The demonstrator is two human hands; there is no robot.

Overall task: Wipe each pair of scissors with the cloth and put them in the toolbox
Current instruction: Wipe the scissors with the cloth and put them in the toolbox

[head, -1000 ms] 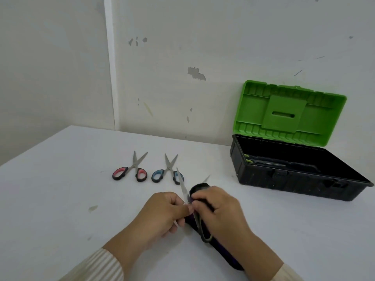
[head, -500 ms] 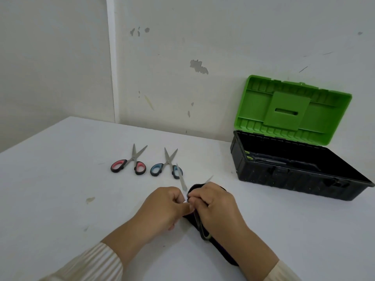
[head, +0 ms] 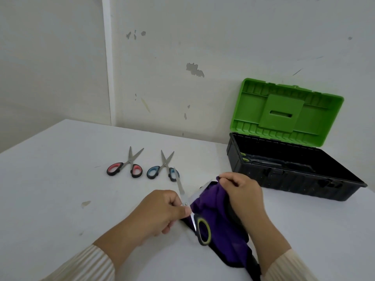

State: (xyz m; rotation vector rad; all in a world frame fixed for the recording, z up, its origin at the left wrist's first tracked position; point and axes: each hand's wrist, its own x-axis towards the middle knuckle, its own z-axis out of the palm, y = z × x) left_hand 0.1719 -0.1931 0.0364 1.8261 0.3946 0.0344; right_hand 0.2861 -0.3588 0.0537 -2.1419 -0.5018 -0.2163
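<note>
Left hand (head: 162,211) pinched the open yellow-handled scissors (head: 194,216) at the pivot, lower centre, right hand (head: 241,191) gripped purple cloth (head: 219,211) over one blade, red-handled scissors (head: 125,165) and blue-handled scissors (head: 163,167) lay beyond, open toolbox (head: 284,179) at right.

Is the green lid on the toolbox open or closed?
Open. The green lid stands up against the wall, and you can see down into the black toolbox, where something with yellow-green handles already lies.

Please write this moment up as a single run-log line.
step: wiping | left hand: grips yellow-handled scissors | right hand: purple cloth on blade | waiting: red scissors, blue scissors | toolbox: open
</note>
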